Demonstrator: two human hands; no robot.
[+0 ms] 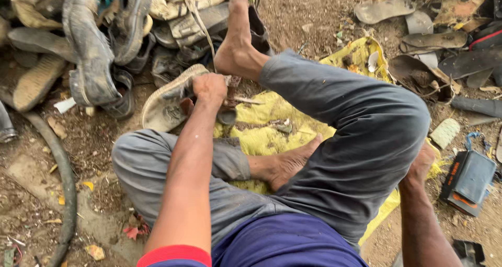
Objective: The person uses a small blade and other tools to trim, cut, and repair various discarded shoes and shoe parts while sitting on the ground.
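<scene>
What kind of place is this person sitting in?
It looks like an outdoor spot for sorting or taking apart old shoes. A heap of worn shoes and loose soles lie on bare dirt ground, and the left hand grips a tattered shoe.

Grey trousers, blue shirt w/ red sleeve cuff, barefoot.

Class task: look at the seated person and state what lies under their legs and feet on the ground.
A yellow cloth is spread on the dirt under the legs, with bits of debris on it. Its middle is covered by the raised knee, so anything there is hidden.
</scene>
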